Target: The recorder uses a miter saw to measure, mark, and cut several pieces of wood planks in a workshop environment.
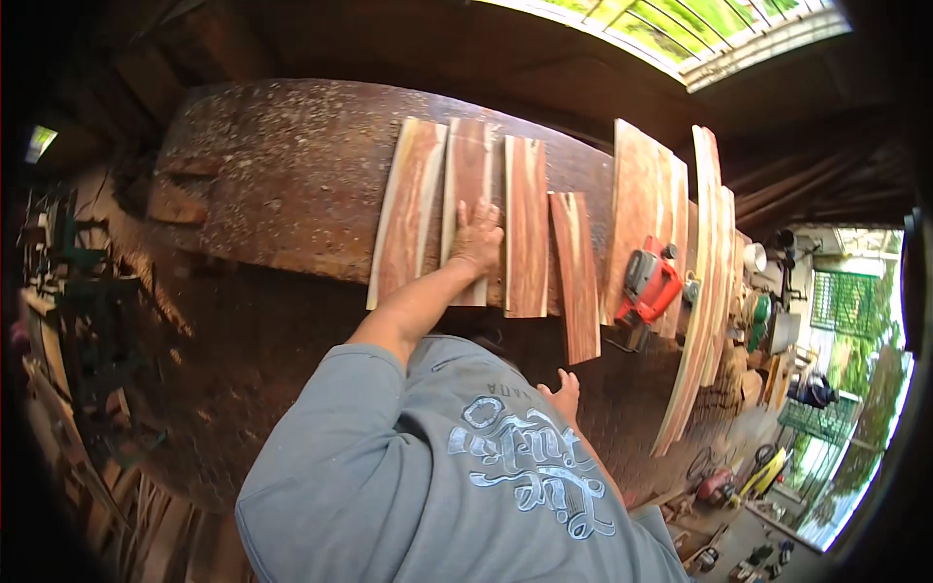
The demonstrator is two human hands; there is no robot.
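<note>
My left hand lies flat on a reddish-brown wooden board, its fingers spread, and grips nothing. To the left of that board is a wider plank with pale edges. On the other side lie a straight board and a shorter, narrow strip whose near end juts past the table edge. Low beside my body, my right hand hangs apart from the boards with its fingers parted and nothing visible in it. All these pieces rest on a dark wooden table.
A red power planer sits on a stack of boards to the right. Long planks beyond it overhang the table's near edge. Wood chips litter the table's left part. Tools and timber crowd the floor at right; a barred window is behind.
</note>
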